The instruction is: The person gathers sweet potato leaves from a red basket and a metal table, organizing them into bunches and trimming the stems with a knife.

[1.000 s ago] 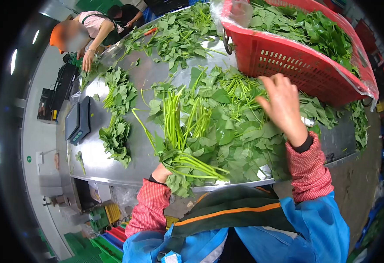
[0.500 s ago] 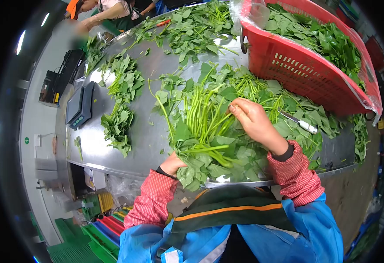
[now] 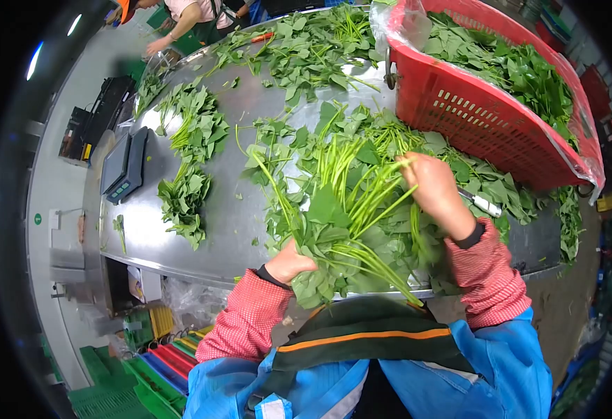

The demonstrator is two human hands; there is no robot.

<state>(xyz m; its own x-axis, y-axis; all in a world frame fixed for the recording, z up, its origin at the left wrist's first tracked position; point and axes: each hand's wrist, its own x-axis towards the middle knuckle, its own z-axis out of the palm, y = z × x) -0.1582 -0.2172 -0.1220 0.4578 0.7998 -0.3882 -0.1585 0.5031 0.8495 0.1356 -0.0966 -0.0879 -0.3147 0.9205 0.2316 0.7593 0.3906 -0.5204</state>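
While the left hand stays clenched around the bunch of greens at the steel table's near edge, I see the right hand, spread a second ago, now pinching long stems onto it, so the bunch grows.

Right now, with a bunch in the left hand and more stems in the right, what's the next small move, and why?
Probably lay the stems from the right hand into the bunch and let the left hand take them in. The stems already slant down toward that grip, and the left hand is closed low on the bunch.
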